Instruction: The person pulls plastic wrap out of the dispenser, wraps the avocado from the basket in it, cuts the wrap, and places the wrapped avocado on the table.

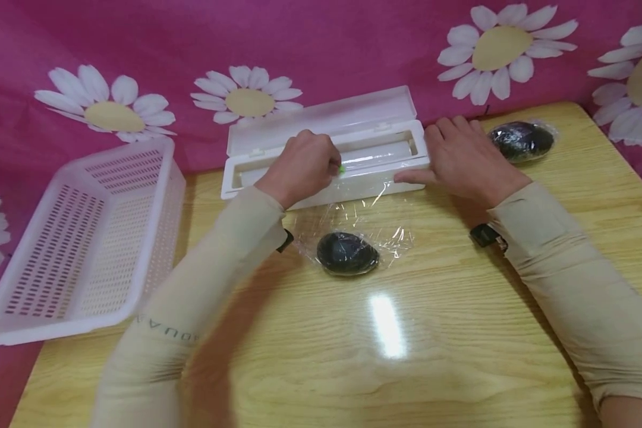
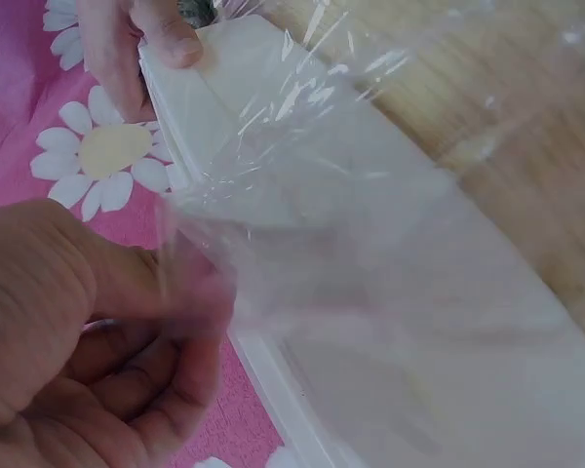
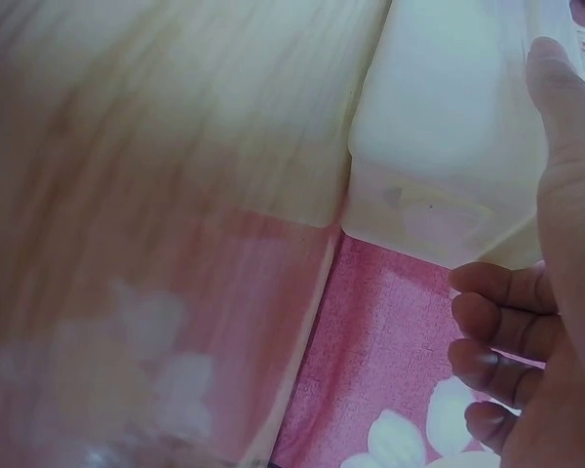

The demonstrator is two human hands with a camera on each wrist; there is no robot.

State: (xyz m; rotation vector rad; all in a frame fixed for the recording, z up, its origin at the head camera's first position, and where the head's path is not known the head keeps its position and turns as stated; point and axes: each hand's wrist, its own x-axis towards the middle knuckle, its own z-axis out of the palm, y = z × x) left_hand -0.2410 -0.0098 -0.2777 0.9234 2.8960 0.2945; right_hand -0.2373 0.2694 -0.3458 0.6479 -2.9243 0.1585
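A long white cling film dispenser [image 1: 364,184] stands at the back of the table, lid up, with a film roll inside. My left hand [image 1: 305,166] pinches the clear cling film [image 2: 292,234] at the dispenser's front edge, beside a small bright green piece [image 1: 341,169]. With its thumb on the front edge and its fingers around the right end, my right hand [image 1: 468,157] holds the dispenser. Film hangs forward from the dispenser over a dark, oval, avocado-like fruit [image 1: 348,254] on the table.
A white perforated plastic basket [image 1: 163,172] stands at the left. Another dark oval fruit [image 1: 521,141], wrapped in film, lies at the back right beyond my right hand. Behind the wooden table [image 1: 433,380] hangs a magenta cloth [image 1: 342,41] with large daisies.
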